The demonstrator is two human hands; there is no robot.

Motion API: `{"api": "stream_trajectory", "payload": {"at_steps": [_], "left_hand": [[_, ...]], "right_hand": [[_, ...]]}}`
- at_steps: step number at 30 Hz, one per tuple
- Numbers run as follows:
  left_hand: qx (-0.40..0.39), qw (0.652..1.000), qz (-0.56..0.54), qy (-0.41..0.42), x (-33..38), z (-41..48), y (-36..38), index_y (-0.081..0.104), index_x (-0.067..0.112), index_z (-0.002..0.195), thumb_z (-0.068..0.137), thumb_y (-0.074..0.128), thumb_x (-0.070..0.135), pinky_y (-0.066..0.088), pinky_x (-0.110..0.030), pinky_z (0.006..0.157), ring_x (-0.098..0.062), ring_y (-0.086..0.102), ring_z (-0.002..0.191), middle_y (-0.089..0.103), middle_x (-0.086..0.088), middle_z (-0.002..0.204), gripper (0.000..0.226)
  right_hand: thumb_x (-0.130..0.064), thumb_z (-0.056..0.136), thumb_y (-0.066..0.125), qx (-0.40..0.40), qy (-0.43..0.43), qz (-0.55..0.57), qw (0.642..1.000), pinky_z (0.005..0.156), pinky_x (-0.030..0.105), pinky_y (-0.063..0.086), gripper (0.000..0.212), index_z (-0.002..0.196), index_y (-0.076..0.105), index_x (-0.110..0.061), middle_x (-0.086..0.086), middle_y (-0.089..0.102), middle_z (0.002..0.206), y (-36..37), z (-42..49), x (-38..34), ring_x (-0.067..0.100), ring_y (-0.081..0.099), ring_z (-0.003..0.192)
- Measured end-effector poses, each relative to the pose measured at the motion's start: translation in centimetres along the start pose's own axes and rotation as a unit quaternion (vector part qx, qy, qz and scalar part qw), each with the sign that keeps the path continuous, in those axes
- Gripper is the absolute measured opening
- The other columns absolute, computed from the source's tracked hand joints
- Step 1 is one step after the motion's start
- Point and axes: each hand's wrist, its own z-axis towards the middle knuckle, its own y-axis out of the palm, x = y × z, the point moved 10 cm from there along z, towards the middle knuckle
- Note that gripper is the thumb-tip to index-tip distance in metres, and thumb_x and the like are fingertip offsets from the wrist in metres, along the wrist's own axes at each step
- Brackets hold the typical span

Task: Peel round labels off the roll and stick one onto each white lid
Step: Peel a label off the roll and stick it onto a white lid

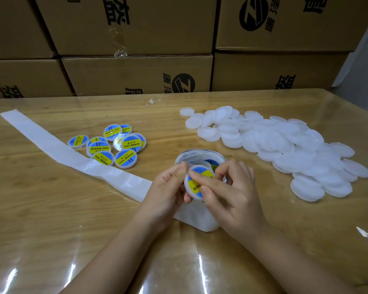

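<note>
- Backing strip (57,149): white, bare of labels, lying flat on the surface (51,209) from the far left corner diagonally toward the centre, where it passes beneath the hands.
- Labelled lids (108,145): a loose cluster of about ten, just right of the strip. Most lie face up with blue-and-yellow round labels reading "SOLDERING PASTE", and several overlap.
- Left hand (166,192): fingers curled round the left edge of one white lid (187,184), thumb on its upper rim, holding it tilted above the surface.
- Label (204,171): blue and yellow, lying on the face of the held lid and partly hidden by fingers.
- Label roll (189,155): standing on the surface directly behind the held lid, with loose white loops and one blue-and-yellow label showing at its right side.
- Right hand (232,196): index finger and thumb laid across the label, pressing on its face; the remaining fingers are loosely bent near the roll.
- Unlabelled lids (285,149): a large heap of plain white discs on the right half of the surface, well apart from the labelled cluster.
- Cardboard boxes (136,75): stacked along the far edge, printed with black characters and a round logo.
</note>
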Motion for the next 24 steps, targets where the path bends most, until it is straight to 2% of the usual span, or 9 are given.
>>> {"api": "stream_trajectory", "payload": {"at_steps": [4, 9, 12, 14, 16, 18, 20, 23, 24], "left_hand": [[0.03, 1.0, -0.007, 0.003, 0.1, -0.1, -0.6, 0.057, -0.005, 0.083, 0.083, 0.057, 0.049, 0.044, -0.018, 0.052, -0.008, 0.045, 0.044, 0.046, -0.008, 0.055, 0.053], [0.05, 0.998, -0.048, 0.007, 0.8, 0.0, -0.9, 0.067, 0.021, 0.058, 0.084, 0.046, 0.04, 0.039, -0.013, 0.044, -0.002, 0.04, 0.04, 0.05, 0.003, 0.05, 0.038], [0.05, 0.996, -0.075, -0.002, 0.8, 0.1, -1.1, 0.07, 0.02, 0.061, 0.082, 0.048, 0.04, 0.038, -0.011, 0.04, -0.001, 0.039, 0.039, 0.052, 0.002, 0.053, 0.036], [0.025, 0.997, -0.077, -0.008, 0.7, 0.0, -0.6, 0.072, 0.017, 0.069, 0.084, 0.051, 0.042, 0.041, -0.012, 0.042, -0.002, 0.04, 0.041, 0.054, -0.001, 0.056, 0.036], [-0.002, 0.999, -0.046, -0.014, 0.5, -0.1, 0.0, 0.073, 0.018, 0.074, 0.083, 0.054, 0.047, 0.043, -0.014, 0.046, -0.004, 0.049, 0.047, 0.061, 0.0, 0.061, 0.036], [0.003, 1.0, -0.008, -0.008, 0.5, -0.2, 0.0, 0.07, 0.018, 0.073, 0.079, 0.054, 0.052, 0.041, -0.014, 0.046, -0.006, 0.049, 0.045, 0.059, 0.001, 0.057, 0.038], [0.026, 0.999, 0.032, 0.016, 0.9, -0.2, -0.5, 0.063, 0.013, 0.076, 0.081, 0.054, 0.05, 0.04, -0.016, 0.048, -0.009, 0.045, 0.047, 0.053, -0.002, 0.055, 0.038], [0.021, 0.993, 0.1, 0.052, 1.9, -0.4, -0.2, 0.062, 0.015, 0.082, 0.081, 0.067, 0.023, 0.046, -0.018, 0.054, -0.012, 0.053, 0.057, 0.061, 0.0, 0.067, 0.01], [0.014, 0.99, 0.122, 0.064, 2.1, -0.5, 0.1, 0.062, 0.014, 0.086, 0.078, 0.071, 0.017, 0.047, -0.018, 0.056, -0.009, 0.055, 0.059, 0.063, 0.003, 0.069, 0.012]], "right_hand": [[-0.026, 0.084, 0.053, -0.005, -0.031, 0.014, 0.999, 0.073, 0.031, 0.029, 0.025, 0.099, 0.074, -0.03, 0.002, 0.048, 0.073, 0.0, 0.0, -0.8, 0.008, 0.044, 0.075], [-0.023, 0.08, 0.055, 0.036, -0.023, 0.009, 0.999, 0.072, 0.034, 0.031, 0.023, 0.085, 0.077, -0.026, 0.003, 0.046, 0.072, -1.2, 0.0, 0.2, 0.012, 0.042, 0.07], [-0.023, 0.083, 0.052, 0.043, 0.018, -0.008, 0.999, 0.073, 0.037, 0.034, 0.025, 0.089, 0.077, -0.024, 0.002, 0.047, 0.075, -1.4, 0.3, 1.4, 0.014, 0.044, 0.071], [-0.026, 0.086, 0.051, 0.003, 0.051, 0.024, 0.998, 0.074, 0.041, 0.039, 0.027, 0.101, 0.073, -0.024, 0.001, 0.051, 0.08, -0.5, 0.3, 2.1, 0.014, 0.05, 0.074], [-0.033, 0.086, 0.055, -0.084, 0.103, 0.121, 0.984, 0.078, 0.03, 0.044, 0.031, 0.116, 0.06, -0.034, -0.002, 0.056, 0.085, 1.7, -0.1, 2.6, 0.007, 0.052, 0.077], [-0.034, 0.083, 0.063, -0.145, 0.168, 0.211, 0.952, 0.073, 0.015, 0.043, 0.042, 0.121, 0.049, -0.045, -0.007, 0.056, 0.087, 3.4, -1.0, 3.1, 0.007, 0.051, 0.073], [-0.031, 0.082, 0.062, -0.128, 0.204, 0.218, 0.946, 0.068, 0.011, 0.041, 0.04, 0.116, 0.05, -0.048, -0.013, 0.058, 0.086, 3.3, -1.1, 4.0, 0.007, 0.05, 0.069], [-0.031, 0.086, 0.055, -0.08, 0.214, 0.195, 0.954, 0.069, 0.01, 0.042, 0.025, 0.106, 0.057, -0.045, -0.018, 0.063, 0.086, 2.1, -0.6, 4.7, 0.001, 0.056, 0.074], [-0.031, 0.087, 0.053, -0.07, 0.22, 0.198, 0.952, 0.07, 0.01, 0.044, 0.022, 0.104, 0.058, -0.043, -0.017, 0.065, 0.089, 1.8, -0.6, 4.9, -0.001, 0.059, 0.08]]}}
